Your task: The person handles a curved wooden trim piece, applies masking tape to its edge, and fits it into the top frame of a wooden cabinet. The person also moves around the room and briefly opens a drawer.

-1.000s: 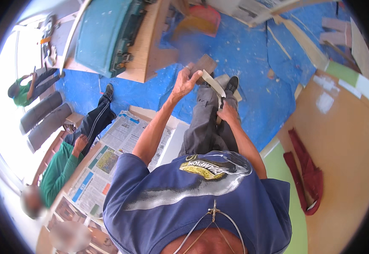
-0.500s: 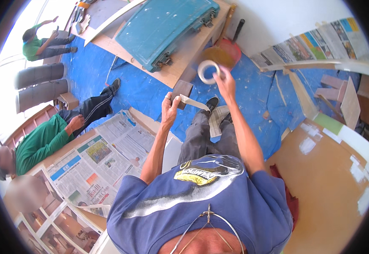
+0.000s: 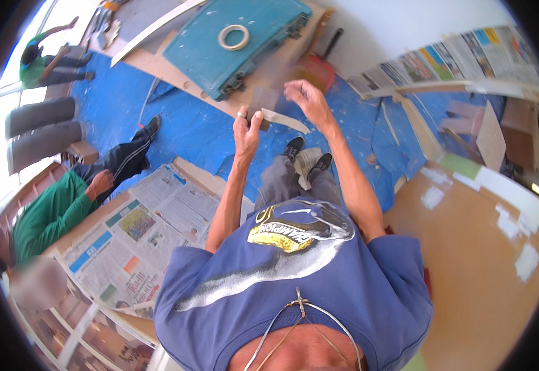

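Note:
My left hand (image 3: 246, 133) grips a small brown rectangular block (image 3: 262, 105), blurred, whose exact kind I cannot make out. A pale strip of masking tape (image 3: 287, 120) runs from my left thumb out to the right, its far end free. To the right of the block, my right hand (image 3: 308, 102) hovers with bent, parted fingers and nothing in them. A roll of masking tape (image 3: 233, 38) lies flat on the lid of a teal case (image 3: 204, 52), beyond both hands.
The case rests on a wooden board (image 3: 220, 108). A dustpan-like red thing (image 3: 319, 71) is beside it. Blue sheeting (image 3: 220, 145) covers the floor. At left, a person in green (image 3: 56, 207) is near a newspaper-covered surface (image 3: 140, 238); another person (image 3: 44, 65) stands farther off. A brown panel (image 3: 467, 266) is right.
The masking tape roll has left my right hand and now lies on the teal case. My right hand is empty. My left hand still holds the block and the tape strip.

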`<state>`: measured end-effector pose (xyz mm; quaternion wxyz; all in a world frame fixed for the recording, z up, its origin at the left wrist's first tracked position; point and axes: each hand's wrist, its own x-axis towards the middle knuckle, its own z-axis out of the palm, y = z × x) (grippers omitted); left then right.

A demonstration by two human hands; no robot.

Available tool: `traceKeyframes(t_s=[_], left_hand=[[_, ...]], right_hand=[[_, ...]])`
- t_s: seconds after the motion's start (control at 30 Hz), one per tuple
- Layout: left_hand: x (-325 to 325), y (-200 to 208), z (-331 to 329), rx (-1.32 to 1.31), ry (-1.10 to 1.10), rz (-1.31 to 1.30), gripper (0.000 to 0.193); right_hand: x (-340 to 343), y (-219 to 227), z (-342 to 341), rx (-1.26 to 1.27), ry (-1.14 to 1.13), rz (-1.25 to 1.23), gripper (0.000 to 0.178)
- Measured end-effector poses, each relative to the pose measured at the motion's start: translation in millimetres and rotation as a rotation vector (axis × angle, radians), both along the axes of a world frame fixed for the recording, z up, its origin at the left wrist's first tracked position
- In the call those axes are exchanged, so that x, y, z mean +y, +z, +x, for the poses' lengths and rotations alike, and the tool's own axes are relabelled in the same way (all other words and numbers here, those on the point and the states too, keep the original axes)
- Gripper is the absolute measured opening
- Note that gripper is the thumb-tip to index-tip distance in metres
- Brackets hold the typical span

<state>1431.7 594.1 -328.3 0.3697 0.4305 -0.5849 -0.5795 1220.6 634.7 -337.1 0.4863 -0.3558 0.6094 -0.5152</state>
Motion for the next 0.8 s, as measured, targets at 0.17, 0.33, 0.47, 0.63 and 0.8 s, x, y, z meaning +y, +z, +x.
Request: traceKeyframes(t_s=[0.17, 0.33, 0.47, 0.63, 0.8], left_hand=[[12, 17, -83, 0.043, -0.287, 0.053, 0.027], [65, 47, -167, 0.107, -0.657, 0.160, 0.027], [131, 79, -221, 0.118, -1.008, 0.207, 0.028], [218, 107, -266, 0.005, -1.323, 0.235, 0.028], [283, 128, -308, -0.048, -1.570, -0.141, 0.028]], right_hand=[[108, 41, -25, 0.162, -0.192, 0.125, 0.030], [205, 63, -62, 0.101, -0.498, 0.176, 0.026], [282, 85, -74, 0.169, -0.717, 0.175, 0.027], [360, 102, -73, 0.308, -1.110, 0.128, 0.020], [416, 99, -77, 0.217, -1.375, -0.023, 0.025]])
